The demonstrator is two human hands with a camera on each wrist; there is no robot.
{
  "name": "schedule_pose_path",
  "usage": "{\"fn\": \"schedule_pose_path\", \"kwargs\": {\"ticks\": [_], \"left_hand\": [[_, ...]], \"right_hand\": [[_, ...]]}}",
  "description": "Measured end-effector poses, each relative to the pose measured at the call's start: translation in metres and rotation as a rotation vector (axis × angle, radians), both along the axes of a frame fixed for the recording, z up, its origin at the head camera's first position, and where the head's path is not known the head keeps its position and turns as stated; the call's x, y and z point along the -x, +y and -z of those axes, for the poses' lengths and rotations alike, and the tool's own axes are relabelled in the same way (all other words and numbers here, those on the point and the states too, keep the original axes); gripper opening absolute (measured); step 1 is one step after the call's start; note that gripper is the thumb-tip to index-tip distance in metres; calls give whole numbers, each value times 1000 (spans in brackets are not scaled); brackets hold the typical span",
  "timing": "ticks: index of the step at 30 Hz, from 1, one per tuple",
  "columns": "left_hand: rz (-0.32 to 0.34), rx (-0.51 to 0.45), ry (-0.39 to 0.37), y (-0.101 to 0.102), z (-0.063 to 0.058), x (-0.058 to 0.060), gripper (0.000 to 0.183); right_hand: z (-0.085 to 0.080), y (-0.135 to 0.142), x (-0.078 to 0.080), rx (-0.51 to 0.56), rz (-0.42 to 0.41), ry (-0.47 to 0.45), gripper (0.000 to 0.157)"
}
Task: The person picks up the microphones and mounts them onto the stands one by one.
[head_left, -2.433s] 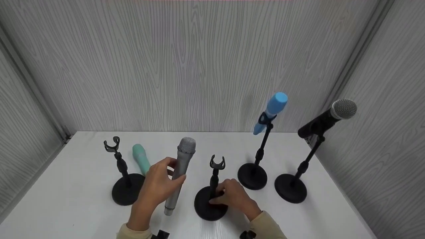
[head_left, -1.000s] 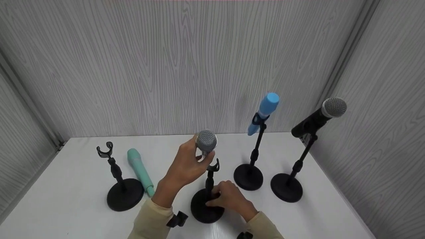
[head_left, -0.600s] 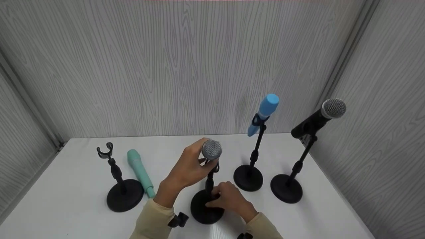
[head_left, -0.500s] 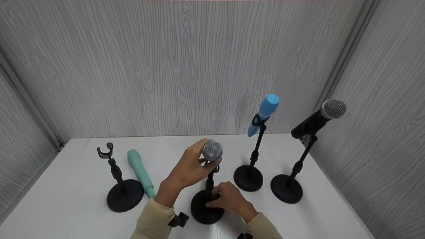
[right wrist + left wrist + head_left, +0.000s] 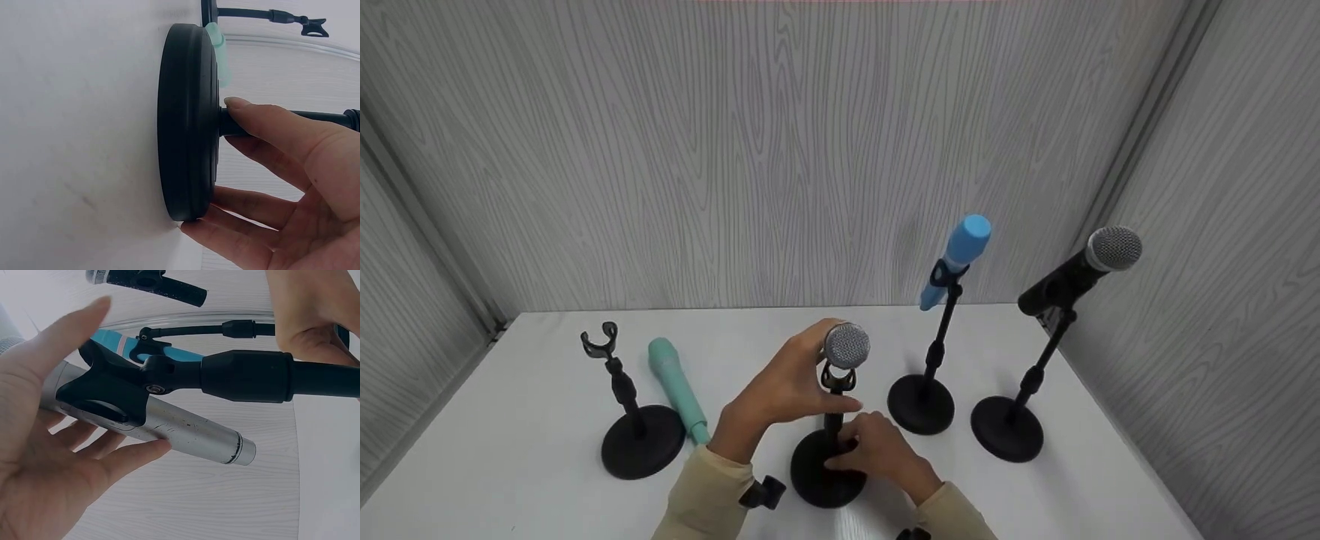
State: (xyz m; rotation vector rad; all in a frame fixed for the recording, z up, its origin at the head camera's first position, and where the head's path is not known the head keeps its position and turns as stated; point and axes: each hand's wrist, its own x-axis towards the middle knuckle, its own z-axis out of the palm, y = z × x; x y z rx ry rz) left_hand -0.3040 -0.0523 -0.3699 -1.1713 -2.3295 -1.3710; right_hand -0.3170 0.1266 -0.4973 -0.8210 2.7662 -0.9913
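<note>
A silver microphone [image 5: 847,346] with a mesh head sits tilted in the black clip of the middle microphone stand [image 5: 814,476]. My left hand [image 5: 787,382] is spread around it. In the left wrist view the thumb stands off the grey body, while fingers [image 5: 138,453] lie along its far side. Low on the same stand, my right hand [image 5: 881,450] pinches the pole just above the round base. The right wrist view has the thumb and a finger on either side of that pole, and other fingertips at the edge of the base [image 5: 185,124].
A blue microphone [image 5: 969,238] and a black microphone [image 5: 1061,283] rest in stands on the right. To the left, another stand [image 5: 641,442] has a bare clip, with a mint-green microphone [image 5: 675,382] lying beside it. Grey panels [image 5: 750,150] enclose the white table [image 5: 510,420].
My left hand brought the silver microphone rightward and down into the middle stand's clip. Its thumb has since lifted off the microphone and dropped lower. The right hand keeps its hold on the pole.
</note>
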Motion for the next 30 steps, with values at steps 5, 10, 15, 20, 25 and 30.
{"fn": "schedule_pose_path", "kwargs": {"ticks": [5,10,15,20,25,30], "left_hand": [[-62,9,-9,3,8,5,70],[-137,-7,20,4,14,8,65],[-159,-15,55,5,15,10,61],[-168,-26,86,6,14,9,57],[-199,-32,90,5,17,9,54],[-209,-67,86,6,19,9,49]], "right_hand": [[0,0,0,-18,-11,10,17],[-1,-1,0,-27,-12,9,16],[-2,-2,0,-26,-4,-6,15],[-2,-2,0,-46,5,-1,16],[-3,-1,0,-42,-1,4,16],[-4,-1,-1,-54,2,14,16]]}}
